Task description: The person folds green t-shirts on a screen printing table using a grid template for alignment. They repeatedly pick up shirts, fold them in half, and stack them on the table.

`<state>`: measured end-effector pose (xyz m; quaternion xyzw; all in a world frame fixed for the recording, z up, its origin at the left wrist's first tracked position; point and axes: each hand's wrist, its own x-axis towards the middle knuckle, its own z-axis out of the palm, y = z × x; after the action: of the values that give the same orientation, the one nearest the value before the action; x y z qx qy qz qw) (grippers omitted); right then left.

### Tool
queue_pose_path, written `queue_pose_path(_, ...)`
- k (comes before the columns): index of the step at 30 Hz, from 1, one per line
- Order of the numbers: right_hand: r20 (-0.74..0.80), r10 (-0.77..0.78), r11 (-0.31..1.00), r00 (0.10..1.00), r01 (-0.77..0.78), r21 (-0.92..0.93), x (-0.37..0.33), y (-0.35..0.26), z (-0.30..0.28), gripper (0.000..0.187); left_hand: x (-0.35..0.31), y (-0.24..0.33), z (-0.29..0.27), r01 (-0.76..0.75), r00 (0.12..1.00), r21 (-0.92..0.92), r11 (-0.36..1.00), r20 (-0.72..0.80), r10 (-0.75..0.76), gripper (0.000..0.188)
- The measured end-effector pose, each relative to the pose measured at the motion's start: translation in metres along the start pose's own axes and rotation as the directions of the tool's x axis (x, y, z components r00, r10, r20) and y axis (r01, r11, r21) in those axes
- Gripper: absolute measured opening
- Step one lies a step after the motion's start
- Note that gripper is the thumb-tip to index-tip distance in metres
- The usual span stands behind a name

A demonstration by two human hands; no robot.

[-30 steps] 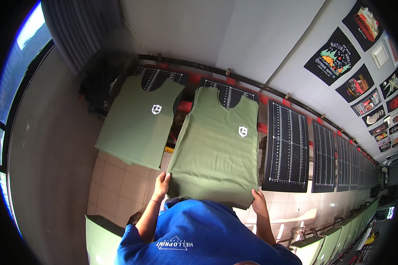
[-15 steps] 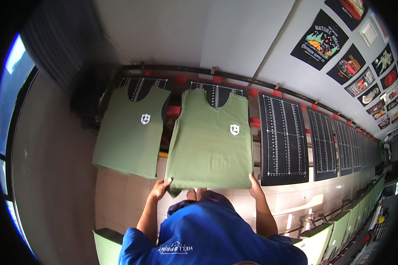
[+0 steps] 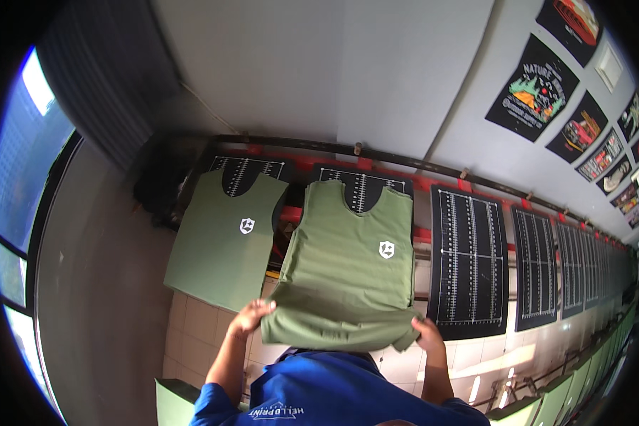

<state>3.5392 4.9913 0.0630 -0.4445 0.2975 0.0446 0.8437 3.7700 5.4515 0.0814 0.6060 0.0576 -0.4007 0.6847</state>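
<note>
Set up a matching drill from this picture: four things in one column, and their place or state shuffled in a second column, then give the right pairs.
Things
1. left hand
2. right hand
3. left olive vest
4. bare black pallet

Place or state
A. lies flat, no hand on it
B. holds the hem corner nearest the tiled floor gap
C. no garment on it
D. holds the hem corner nearest the bare pallet

Pairs: 1-B, 2-D, 3-A, 4-C
</note>
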Motion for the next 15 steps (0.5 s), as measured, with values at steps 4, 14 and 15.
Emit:
queue_pose_path(4, -0.120, -0.251, 0.882, 0.960, 0.278, 0.380, 0.069, -0.132, 0.057, 0.039, 0.049, 0.151, 0.052, -0.360, 0.930, -0.064, 0.931, -0.095, 0.354, 0.048)
queue_pose_path(14, 0.179, -0.842, 0.538, 0.508, 0.808, 0.238, 0.032, -0.373, 0.212, 0.042, 0.011, 0.397, 0.053, -0.769, 0.614, -0.123, 0.627, 0.131, 0.779, 0.030)
queue_pose_path(15, 0.196, -0.863, 0.499, 0.465, 0.845, 0.190, 0.019, -0.378, 0.230, 0.043, -0.001, 0.406, 0.033, -0.808, 0.577, -0.049, 0.587, 0.141, 0.805, 0.029)
